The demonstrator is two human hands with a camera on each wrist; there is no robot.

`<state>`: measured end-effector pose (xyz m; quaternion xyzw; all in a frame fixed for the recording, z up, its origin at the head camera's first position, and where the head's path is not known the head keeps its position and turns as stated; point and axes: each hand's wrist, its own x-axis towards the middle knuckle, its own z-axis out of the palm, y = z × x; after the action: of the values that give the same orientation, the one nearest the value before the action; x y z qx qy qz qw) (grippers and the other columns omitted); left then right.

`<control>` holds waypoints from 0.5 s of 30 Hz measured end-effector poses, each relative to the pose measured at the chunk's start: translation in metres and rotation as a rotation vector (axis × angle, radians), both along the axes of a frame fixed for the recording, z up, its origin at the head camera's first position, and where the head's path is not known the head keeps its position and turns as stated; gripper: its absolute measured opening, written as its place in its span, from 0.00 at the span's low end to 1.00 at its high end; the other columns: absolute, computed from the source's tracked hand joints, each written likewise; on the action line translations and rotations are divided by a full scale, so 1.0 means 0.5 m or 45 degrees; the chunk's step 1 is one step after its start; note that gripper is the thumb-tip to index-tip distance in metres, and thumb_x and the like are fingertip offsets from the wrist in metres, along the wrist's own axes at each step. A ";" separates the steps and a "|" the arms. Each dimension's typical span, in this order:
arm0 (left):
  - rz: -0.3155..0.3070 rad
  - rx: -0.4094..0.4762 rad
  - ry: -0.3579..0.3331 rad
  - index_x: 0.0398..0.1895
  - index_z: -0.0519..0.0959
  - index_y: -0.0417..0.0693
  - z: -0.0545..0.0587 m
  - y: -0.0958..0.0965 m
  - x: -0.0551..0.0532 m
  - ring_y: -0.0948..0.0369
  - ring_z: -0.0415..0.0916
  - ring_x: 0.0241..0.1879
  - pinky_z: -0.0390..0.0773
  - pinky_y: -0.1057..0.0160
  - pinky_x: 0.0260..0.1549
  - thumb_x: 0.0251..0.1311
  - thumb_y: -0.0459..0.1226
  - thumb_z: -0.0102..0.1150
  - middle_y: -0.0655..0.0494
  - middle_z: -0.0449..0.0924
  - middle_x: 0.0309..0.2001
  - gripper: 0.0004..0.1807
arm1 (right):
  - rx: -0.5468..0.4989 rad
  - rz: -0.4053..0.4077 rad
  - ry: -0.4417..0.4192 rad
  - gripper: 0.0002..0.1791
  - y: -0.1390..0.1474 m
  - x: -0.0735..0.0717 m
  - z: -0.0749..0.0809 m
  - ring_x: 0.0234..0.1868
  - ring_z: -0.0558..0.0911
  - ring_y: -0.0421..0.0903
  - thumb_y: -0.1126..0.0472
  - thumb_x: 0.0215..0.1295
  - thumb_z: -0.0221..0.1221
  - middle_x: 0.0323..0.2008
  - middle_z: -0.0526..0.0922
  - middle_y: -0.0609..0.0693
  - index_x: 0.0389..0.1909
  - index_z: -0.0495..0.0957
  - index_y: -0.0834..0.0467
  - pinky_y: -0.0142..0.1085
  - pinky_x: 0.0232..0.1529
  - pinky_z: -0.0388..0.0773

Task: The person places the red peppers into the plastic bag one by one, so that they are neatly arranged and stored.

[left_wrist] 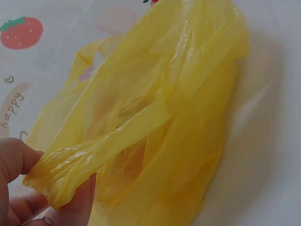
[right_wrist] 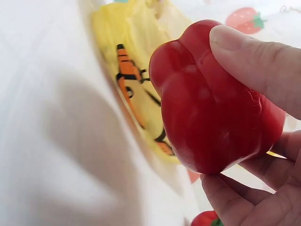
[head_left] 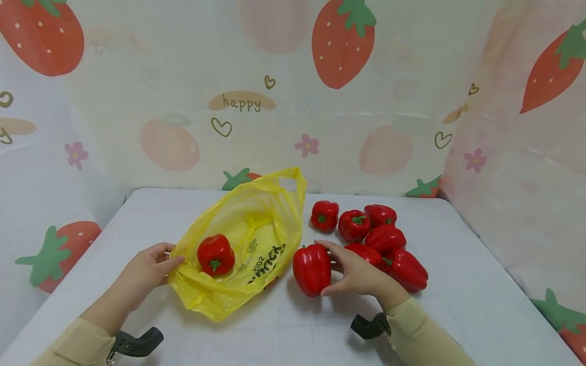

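Observation:
My left hand (head_left: 153, 267) pinches the left rim of a yellow plastic bag (head_left: 242, 203); the left wrist view shows the gathered edge between thumb and fingers (left_wrist: 28, 205). The bag lies on its side with its mouth spread wide, and black lettering shows on it. One red bell pepper (head_left: 216, 255), green stem toward me, sits inside. My right hand (head_left: 359, 269) grips a second red bell pepper (head_left: 312, 270) just right of the bag, thumb on one side and fingers on the other. In the right wrist view this pepper (right_wrist: 211, 103) overlaps the bag's printed side (right_wrist: 136, 84).
Several more red bell peppers (head_left: 385, 239) lie in a cluster behind and right of my right hand. All stand on a white table (head_left: 467, 254). A strawberry-printed curtain (head_left: 274, 127) closes off the back and both sides.

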<state>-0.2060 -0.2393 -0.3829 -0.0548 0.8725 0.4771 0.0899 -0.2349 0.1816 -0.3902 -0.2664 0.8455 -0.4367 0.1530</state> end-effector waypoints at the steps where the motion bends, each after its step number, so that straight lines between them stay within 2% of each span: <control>1: 0.000 0.002 -0.001 0.55 0.67 0.40 0.000 0.000 0.000 0.58 0.72 0.36 0.80 0.61 0.40 0.61 0.49 0.52 0.48 0.72 0.40 0.26 | -0.011 0.007 0.008 0.54 0.000 -0.001 0.004 0.60 0.67 0.46 0.48 0.37 0.73 0.59 0.66 0.41 0.67 0.54 0.42 0.43 0.52 0.74; 7: -0.006 0.000 0.007 0.55 0.67 0.40 0.001 0.000 0.000 0.58 0.72 0.36 0.80 0.61 0.40 0.61 0.50 0.52 0.48 0.72 0.40 0.27 | -0.087 0.041 0.048 0.53 -0.005 -0.009 0.022 0.60 0.66 0.45 0.52 0.39 0.73 0.58 0.67 0.41 0.66 0.53 0.40 0.38 0.52 0.74; 15: -0.016 -0.006 0.012 0.55 0.67 0.40 0.000 0.000 -0.003 0.58 0.72 0.36 0.80 0.60 0.41 0.61 0.50 0.52 0.48 0.72 0.40 0.27 | -0.161 0.099 0.108 0.51 -0.028 -0.024 0.049 0.61 0.66 0.46 0.56 0.42 0.72 0.59 0.66 0.44 0.67 0.53 0.44 0.39 0.53 0.73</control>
<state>-0.2075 -0.2393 -0.3828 -0.0473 0.8744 0.4747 0.0888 -0.2470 0.1675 -0.3656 -0.3264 0.8109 -0.4714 0.1168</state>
